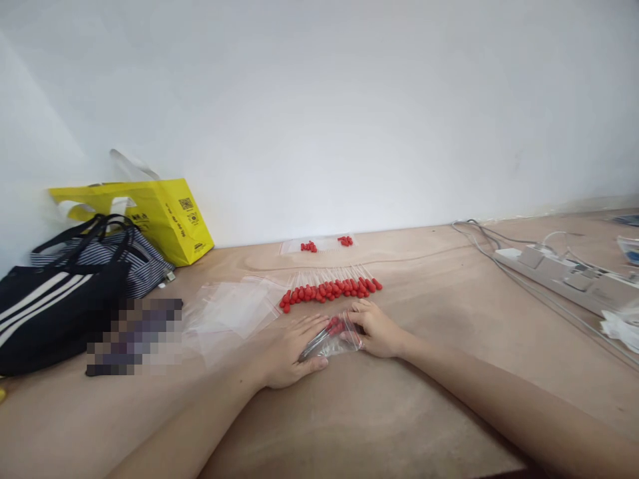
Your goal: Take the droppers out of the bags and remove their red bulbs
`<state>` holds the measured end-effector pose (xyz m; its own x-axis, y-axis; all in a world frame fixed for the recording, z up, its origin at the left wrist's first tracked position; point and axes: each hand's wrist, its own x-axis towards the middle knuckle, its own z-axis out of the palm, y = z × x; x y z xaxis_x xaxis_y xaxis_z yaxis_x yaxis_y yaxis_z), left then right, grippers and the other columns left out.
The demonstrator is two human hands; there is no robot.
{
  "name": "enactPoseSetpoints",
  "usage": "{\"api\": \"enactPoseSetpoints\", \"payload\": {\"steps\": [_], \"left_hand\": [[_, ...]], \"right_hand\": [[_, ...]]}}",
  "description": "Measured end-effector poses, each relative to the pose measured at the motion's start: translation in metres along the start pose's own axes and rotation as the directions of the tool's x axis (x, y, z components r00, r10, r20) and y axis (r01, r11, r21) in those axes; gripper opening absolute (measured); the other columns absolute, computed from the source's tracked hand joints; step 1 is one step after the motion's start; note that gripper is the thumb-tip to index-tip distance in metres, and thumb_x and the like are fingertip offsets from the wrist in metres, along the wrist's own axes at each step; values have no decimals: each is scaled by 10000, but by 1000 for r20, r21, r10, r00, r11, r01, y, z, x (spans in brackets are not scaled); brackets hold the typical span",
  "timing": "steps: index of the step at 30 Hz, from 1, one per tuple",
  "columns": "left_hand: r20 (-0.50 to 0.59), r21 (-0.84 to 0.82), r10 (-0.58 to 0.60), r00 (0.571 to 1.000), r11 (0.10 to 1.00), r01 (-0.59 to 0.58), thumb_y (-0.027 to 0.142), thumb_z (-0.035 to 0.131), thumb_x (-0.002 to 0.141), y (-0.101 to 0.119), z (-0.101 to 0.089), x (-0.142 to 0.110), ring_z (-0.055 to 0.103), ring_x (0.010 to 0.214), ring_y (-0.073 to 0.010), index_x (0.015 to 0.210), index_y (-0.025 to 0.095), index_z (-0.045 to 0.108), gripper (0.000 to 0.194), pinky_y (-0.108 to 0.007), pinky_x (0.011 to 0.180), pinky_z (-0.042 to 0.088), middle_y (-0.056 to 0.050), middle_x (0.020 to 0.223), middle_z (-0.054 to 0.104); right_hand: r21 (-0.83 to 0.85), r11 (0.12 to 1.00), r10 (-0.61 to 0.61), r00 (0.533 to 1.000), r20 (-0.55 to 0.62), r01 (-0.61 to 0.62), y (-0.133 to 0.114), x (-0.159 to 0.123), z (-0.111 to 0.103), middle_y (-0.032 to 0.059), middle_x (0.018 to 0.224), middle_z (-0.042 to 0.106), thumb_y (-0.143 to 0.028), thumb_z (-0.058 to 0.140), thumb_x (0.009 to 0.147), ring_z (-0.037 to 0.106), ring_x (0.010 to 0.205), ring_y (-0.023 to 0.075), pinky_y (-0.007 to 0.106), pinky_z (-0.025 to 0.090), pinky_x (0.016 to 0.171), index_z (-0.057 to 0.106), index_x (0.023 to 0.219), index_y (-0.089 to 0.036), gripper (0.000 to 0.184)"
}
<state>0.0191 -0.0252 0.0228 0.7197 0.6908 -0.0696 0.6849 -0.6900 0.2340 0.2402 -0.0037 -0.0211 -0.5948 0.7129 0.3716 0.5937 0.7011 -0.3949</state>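
A clear zip-lock bag (335, 345) lies low over the table with several red-bulbed droppers (335, 325) inside, their thin stems pointing left. My left hand (289, 352) holds the bag's left end, fingers stretched over it and thumb along the near side. At the bag's right end, by the red zip line, my right hand (377, 329) grips with bent fingers; its thumb is partly behind the plastic. Just beyond both hands is a row of loose droppers (329, 290), red bulbs toward me and clear stems toward the wall.
Flat plastic bags (234, 306) overlap left of the row. Filled bags (319, 245) lie near the wall. A yellow bag (184, 226) and a black bag (60, 306) stand at left, near a blurred patch. A power strip (564, 276) with cables sits at right.
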Motion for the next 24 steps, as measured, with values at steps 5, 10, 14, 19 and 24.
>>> {"api": "enactPoseSetpoints", "payload": {"steps": [5, 10, 14, 19, 24], "left_hand": [[21, -24, -42, 999, 999, 43, 535, 371, 803, 1, 0, -1, 234, 1272, -251, 1332, 165, 260, 655, -426, 1043, 207, -84, 1396, 251], [35, -9, -54, 998, 998, 54, 528, 373, 803, 5, -4, 0, 228, 1273, -261, 1329, 147, 269, 658, -422, 1041, 211, -97, 1393, 246], [56, 10, -47, 997, 999, 47, 535, 349, 810, 6, -6, 0, 214, 1278, -255, 1336, 141, 248, 664, -424, 1044, 198, -100, 1398, 227], [58, 11, -46, 997, 999, 45, 541, 346, 809, 6, -6, -1, 216, 1278, -255, 1338, 151, 243, 666, -423, 1044, 198, -98, 1399, 222], [55, 15, -59, 997, 998, 58, 550, 346, 806, 4, -5, -1, 210, 1280, -255, 1340, 150, 238, 676, -417, 1045, 200, -99, 1403, 213]], "right_hand": [[124, 992, 33, 999, -35, -29, -2, 0, -5, 36, 789, 556, -423, 606, 711, 468, 765, 168, 296, 357, 716, 591, 852, -172, 288], [240, 968, 91, 995, -37, -80, -4, 1, -2, 16, 750, 572, -409, 672, 644, 475, 727, 151, 268, 370, 684, 589, 841, -171, 320], [255, 967, -22, 999, 25, 15, -5, 1, -4, -6, 700, 584, -396, 650, 670, 489, 697, 130, 253, 362, 687, 608, 766, -180, 240], [217, 975, 42, 999, 22, -46, -1, -3, -13, -41, 619, 570, -323, 658, 649, 500, 609, 94, 261, 352, 708, 564, 667, -170, 181], [401, 906, 85, 985, 148, -138, 8, -11, -24, -21, 670, 586, -238, 627, 648, 508, 590, 85, 215, 387, 580, 556, 719, -162, 127]]}}
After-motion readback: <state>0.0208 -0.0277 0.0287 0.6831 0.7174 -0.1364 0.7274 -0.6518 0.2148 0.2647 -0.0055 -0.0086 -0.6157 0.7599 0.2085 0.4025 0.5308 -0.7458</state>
